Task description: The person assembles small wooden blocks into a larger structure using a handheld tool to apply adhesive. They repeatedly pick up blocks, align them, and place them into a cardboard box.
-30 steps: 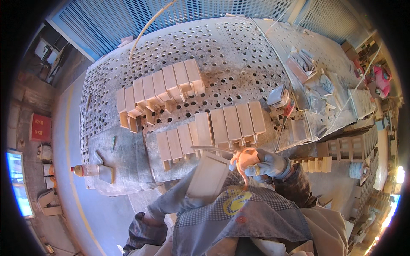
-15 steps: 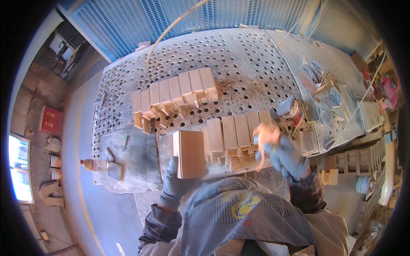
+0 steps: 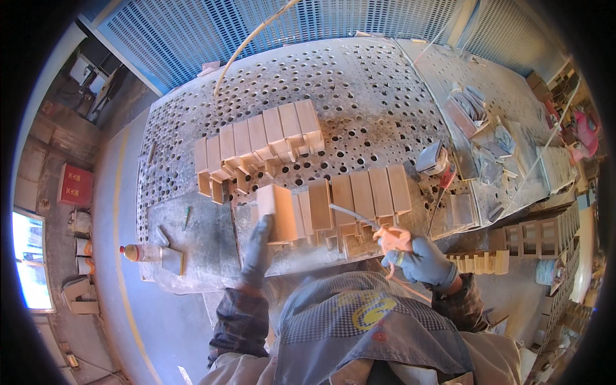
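My gloved left hand [image 3: 256,255] grips a small wooden box [image 3: 289,215] by its left side, at the near edge of the bench. The box is tilted so that its lighter hollow inside shows; the thumb side of the hand is partly hidden. In my gloved right hand [image 3: 428,264] is an orange air blow gun [image 3: 395,240], its fingers wrapped round the handle. The gun's thin grey nozzle points left toward the box, apart from it. Between the two hands stands a near row of similar wooden boxes [image 3: 363,194].
A second row of wooden boxes [image 3: 260,136] stands farther back on the perforated bench [image 3: 366,70]. To the right lie a sander [image 3: 432,160] and a tray of pads [image 3: 467,112]. A plastic bottle [image 3: 144,253] lies at the left. A pale hose [image 3: 247,45] hangs over the back.
My left hand has turned the box, so its hollow side now shows. The right hand has moved slightly down, and the blow gun's nozzle now points left toward the box.
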